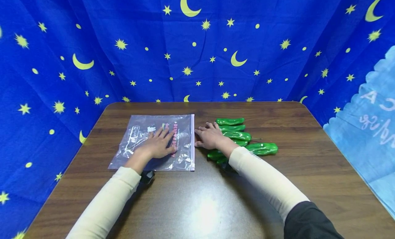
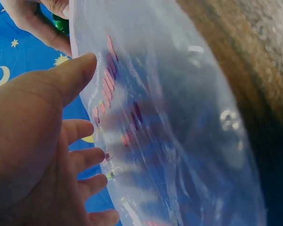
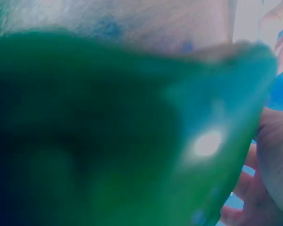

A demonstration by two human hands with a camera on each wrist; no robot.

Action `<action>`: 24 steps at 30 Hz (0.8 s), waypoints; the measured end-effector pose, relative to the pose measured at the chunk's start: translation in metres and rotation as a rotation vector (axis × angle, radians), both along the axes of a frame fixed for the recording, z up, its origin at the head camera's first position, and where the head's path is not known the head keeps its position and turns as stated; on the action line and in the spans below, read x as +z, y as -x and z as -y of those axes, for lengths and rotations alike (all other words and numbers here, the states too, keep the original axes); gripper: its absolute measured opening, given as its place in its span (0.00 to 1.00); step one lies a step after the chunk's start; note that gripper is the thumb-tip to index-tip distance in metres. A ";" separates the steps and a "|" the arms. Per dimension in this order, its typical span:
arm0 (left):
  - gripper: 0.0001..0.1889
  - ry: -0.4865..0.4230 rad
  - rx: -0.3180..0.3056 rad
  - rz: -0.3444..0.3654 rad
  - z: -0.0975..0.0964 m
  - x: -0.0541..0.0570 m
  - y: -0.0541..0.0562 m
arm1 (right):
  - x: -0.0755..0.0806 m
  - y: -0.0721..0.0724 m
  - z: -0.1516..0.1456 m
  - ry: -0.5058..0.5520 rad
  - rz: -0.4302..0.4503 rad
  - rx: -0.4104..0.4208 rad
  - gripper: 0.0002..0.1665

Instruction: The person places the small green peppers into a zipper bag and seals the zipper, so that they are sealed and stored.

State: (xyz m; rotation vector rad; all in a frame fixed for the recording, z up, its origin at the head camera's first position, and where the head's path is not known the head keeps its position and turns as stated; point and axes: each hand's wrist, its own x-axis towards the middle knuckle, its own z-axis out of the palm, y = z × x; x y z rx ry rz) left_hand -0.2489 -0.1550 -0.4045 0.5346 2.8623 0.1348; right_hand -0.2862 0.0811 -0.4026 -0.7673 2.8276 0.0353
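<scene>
A clear zip bag with pink print lies flat on the table, its pale zip strip facing right. My left hand rests over the bag with fingers spread; in the left wrist view its fingertips are right at the plastic. Just right of the zip strip, my right hand reaches across several green peppers, fingers extended toward the bag. The peppers lie side by side, partly hidden under that hand and wrist. One pepper fills most of the right wrist view, blurred.
The brown wooden table runs back to a blue curtain with yellow moons and stars. A light-blue cloth hangs at the right edge. A black wrist device sits under the left wrist.
</scene>
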 end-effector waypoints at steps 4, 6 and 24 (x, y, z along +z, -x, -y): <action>0.40 0.011 -0.004 0.002 -0.001 -0.002 0.000 | -0.001 -0.001 0.000 -0.003 -0.003 0.002 0.40; 0.41 0.020 -0.003 0.009 -0.001 -0.003 0.001 | -0.002 -0.001 0.001 -0.003 -0.003 0.001 0.40; 0.41 0.054 -0.012 0.024 -0.001 -0.010 0.002 | -0.004 0.000 0.002 0.013 -0.030 0.021 0.39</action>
